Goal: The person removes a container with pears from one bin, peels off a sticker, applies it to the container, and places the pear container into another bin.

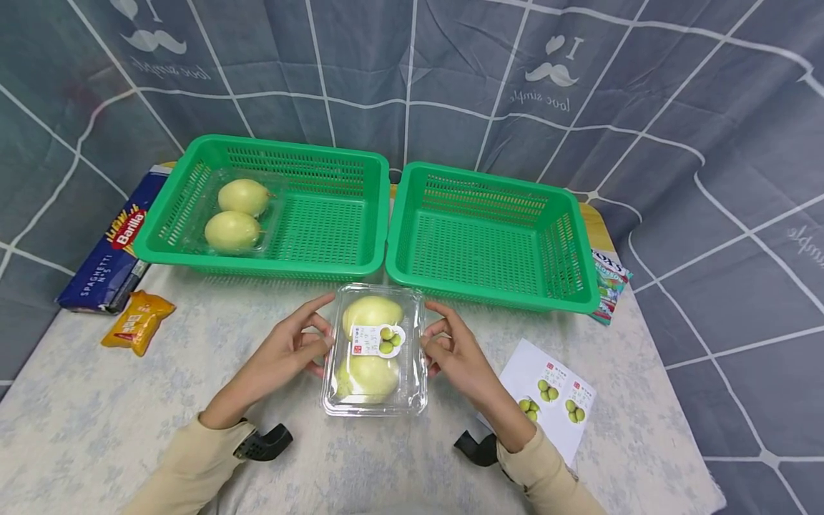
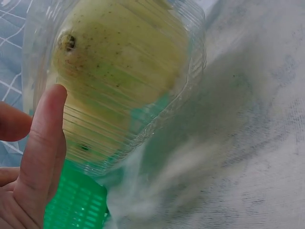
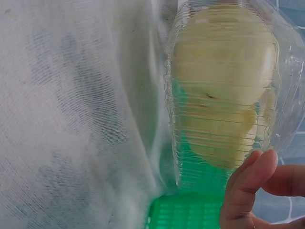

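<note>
Both hands hold a clear plastic clamshell box (image 1: 375, 400) with two pale yellow-green pears (image 1: 367, 379) inside. A white label (image 1: 367, 340) with a picture of green fruit lies across its lid. The fingers and thumb of my left hand (image 1: 292, 343) are at the box's left side; in the left wrist view one straight finger (image 2: 43, 138) reaches up along the clear wall. My right hand (image 1: 458, 350) grips the opposite side, its bent fingers (image 3: 248, 191) on the wall in the right wrist view.
Behind stand two green baskets; the left basket (image 1: 290, 270) holds another clear box (image 1: 273, 232) of two pears, while the right basket (image 1: 492, 293) shows its bare bottom. Left are a spaghetti box (image 1: 116, 250) and an orange packet (image 1: 138, 322). A label sheet (image 1: 547, 368) lies under the right forearm.
</note>
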{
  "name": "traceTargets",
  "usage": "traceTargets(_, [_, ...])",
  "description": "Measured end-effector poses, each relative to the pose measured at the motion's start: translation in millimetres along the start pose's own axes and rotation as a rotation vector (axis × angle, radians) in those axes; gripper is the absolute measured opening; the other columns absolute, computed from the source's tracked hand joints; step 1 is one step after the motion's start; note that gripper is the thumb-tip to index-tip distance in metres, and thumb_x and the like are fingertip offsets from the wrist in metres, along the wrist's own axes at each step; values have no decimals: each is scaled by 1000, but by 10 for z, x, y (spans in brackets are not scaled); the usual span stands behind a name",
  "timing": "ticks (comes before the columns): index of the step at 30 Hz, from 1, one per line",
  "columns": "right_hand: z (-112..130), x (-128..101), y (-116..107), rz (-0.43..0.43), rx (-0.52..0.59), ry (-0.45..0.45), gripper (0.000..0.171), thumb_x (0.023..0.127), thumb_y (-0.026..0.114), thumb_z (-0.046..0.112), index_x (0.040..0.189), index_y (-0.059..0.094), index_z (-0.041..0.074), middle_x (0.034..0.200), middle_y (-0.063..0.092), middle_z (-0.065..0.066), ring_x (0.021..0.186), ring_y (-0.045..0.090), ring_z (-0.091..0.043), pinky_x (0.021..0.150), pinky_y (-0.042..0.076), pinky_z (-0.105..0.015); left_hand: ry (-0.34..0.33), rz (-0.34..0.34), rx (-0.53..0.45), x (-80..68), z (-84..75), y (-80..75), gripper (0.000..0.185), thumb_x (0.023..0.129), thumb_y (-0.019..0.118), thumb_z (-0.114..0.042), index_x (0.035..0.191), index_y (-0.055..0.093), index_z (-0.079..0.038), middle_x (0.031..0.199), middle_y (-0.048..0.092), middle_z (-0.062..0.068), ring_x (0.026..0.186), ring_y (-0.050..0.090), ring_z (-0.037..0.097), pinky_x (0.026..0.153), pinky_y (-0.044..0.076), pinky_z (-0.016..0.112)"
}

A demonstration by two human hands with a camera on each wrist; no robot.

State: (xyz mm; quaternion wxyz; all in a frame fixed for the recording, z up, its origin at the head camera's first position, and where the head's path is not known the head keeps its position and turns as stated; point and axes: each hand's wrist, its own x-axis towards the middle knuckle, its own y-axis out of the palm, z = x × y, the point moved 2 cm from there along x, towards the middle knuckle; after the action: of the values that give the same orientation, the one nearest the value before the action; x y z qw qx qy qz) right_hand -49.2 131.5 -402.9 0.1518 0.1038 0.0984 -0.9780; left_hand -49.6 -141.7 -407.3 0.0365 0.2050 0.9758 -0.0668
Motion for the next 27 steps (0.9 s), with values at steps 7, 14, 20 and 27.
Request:
traceTargets(7, [76,-72,-34,11,22,-28,59,100,52,4,155,31,12,106,53,-13,68,55,-8,61,56,-28,13,15,0,-21,-76,5,67,99,51,3,159,22,-4,102,51,7,76,64,2,60,62,39])
traceTargets(14, [158,-139,-57,17,55,-42,59,101,53,5,155,31,16,105,52,-7,65,56,-7,60,56,-26,49,35,-18,-60,-154,11,67,100,51,3,159,22,-5,104,52,1,74,63,3,59,62,39])
traceTargets(20, [240,-172,-94,32,96,-73,59,100,53,4,154,29,9,103,49,-5,64,54,-5,60,56,-26,110,52,-48,-56,-244,-1,64,101,52,1,158,24,-4,104,54,-2,74,63,2,56,61,37])
traceTargets(27, [322,-141,-185,-5,78,-82,58,99,53,5,153,32,8,100,50,-4,70,54,-7,60,55,-27,111,60,-91,33,-322,-1,66,101,54,0,159,23,-4,104,54,-2,73,63,2,57,61,36])
